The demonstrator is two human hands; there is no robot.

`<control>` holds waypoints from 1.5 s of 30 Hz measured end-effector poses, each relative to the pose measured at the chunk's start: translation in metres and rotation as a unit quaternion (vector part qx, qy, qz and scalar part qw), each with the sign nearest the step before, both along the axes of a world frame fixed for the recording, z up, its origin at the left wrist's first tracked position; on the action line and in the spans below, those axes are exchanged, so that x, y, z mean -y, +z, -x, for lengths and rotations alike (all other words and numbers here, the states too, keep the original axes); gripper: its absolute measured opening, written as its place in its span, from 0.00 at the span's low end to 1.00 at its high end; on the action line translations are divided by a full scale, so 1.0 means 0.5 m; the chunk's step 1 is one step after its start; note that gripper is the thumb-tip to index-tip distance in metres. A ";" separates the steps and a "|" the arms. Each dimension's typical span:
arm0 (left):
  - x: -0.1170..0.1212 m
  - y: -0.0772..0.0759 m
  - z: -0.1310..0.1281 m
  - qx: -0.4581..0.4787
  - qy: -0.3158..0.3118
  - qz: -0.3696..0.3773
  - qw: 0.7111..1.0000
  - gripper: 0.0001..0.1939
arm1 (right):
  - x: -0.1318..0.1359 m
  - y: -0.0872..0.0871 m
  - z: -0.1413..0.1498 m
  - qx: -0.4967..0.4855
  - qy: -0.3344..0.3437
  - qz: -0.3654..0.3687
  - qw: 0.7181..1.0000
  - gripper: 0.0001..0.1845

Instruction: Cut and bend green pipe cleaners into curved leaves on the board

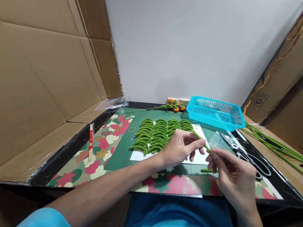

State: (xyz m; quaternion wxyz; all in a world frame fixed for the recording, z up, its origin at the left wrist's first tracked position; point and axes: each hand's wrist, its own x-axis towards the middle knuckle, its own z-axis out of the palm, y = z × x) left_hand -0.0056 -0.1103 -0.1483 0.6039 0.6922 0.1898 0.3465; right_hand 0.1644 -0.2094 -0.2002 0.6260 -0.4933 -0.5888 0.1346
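Between my two hands is a short green pipe cleaner, held slanting above the white sheet. My left hand pinches its upper part, and the fingertips of my right hand grip its lower end. Under and beyond my left hand, rows of curved green pipe cleaner pieces lie on a white sheet. Another short green piece rests on the green mat just left of my right hand, partly hidden by it.
A blue plastic basket stands at the back right. Beside it lie orange flowers on green stems. Scissors and long green pipe cleaners are at the right. Wrapped chopsticks lie left, near a cardboard wall.
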 end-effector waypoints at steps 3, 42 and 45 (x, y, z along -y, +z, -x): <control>0.000 0.000 0.003 -0.007 0.008 -0.025 1.000 0.21 | 0.001 0.008 0.000 0.000 0.017 0.027 0.999 0.08; -0.007 -0.004 0.011 -0.013 0.066 -0.042 0.997 0.18 | -0.012 0.032 0.025 0.183 -0.082 -0.087 0.976 0.07; -0.006 -0.004 0.009 -0.008 0.064 -0.031 0.997 0.18 | -0.011 0.030 0.023 0.179 -0.077 -0.087 0.977 0.07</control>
